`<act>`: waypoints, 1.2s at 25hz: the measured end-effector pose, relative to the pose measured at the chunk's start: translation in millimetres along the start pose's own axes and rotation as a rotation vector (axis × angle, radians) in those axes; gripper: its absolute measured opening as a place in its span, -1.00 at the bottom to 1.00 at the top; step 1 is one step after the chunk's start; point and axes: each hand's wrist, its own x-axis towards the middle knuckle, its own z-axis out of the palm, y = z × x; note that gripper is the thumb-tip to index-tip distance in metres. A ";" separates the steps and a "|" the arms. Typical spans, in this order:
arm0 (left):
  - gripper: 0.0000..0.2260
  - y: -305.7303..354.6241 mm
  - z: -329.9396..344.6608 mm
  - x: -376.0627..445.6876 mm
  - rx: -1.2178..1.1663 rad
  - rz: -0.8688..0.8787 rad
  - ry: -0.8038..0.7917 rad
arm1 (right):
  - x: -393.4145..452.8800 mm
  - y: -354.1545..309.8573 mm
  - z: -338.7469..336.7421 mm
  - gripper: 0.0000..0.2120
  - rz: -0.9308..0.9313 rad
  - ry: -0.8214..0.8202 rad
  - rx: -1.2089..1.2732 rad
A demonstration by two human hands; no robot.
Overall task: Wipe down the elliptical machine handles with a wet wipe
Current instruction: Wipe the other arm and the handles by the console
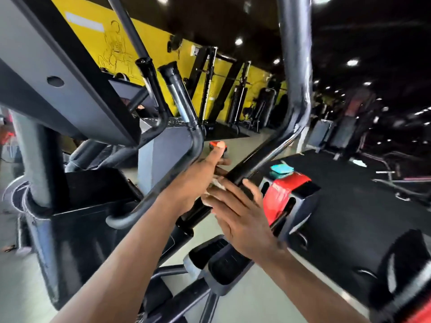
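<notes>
While my right hand point(240, 213) presses the wet wipe point(216, 185) onto the black handle point(241, 167), fingers straight, my left hand point(198, 178) at 10 o'clock grips it, thumb raised

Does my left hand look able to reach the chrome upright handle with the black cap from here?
Probably yes. The left hand sits right beside the bend below the chrome upright handle, with open air between, though it touches the wet wipe.

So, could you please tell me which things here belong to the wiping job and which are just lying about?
Job: wet wipe, black elliptical handle, left hand, right hand.
Lying about: teal item, red floor item, weight racks behind.
</notes>
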 end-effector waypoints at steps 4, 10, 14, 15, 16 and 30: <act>-0.45 12.1 7.4 6.0 0.006 -0.025 -0.068 | 26.3 97.4 -34.9 -0.65 0.287 0.199 -0.098; -0.35 37.1 29.2 11.9 0.037 0.021 -0.121 | 21.8 45.8 -20.2 -0.73 0.020 -0.018 -0.049; -0.23 47.3 32.1 13.4 0.090 0.011 -0.123 | 56.6 120.7 -52.0 -0.66 0.248 0.067 -0.202; -0.18 50.5 34.4 12.2 0.092 0.016 -0.130 | 57.6 119.8 -48.9 -0.65 0.300 0.067 -0.189; -0.14 53.7 36.6 13.0 0.097 0.025 -0.123 | 53.1 108.9 -41.7 -0.67 0.285 0.040 -0.145; -0.21 89.2 63.8 23.6 0.010 0.233 -0.153 | 79.4 163.4 -74.7 -0.76 0.000 0.198 -0.084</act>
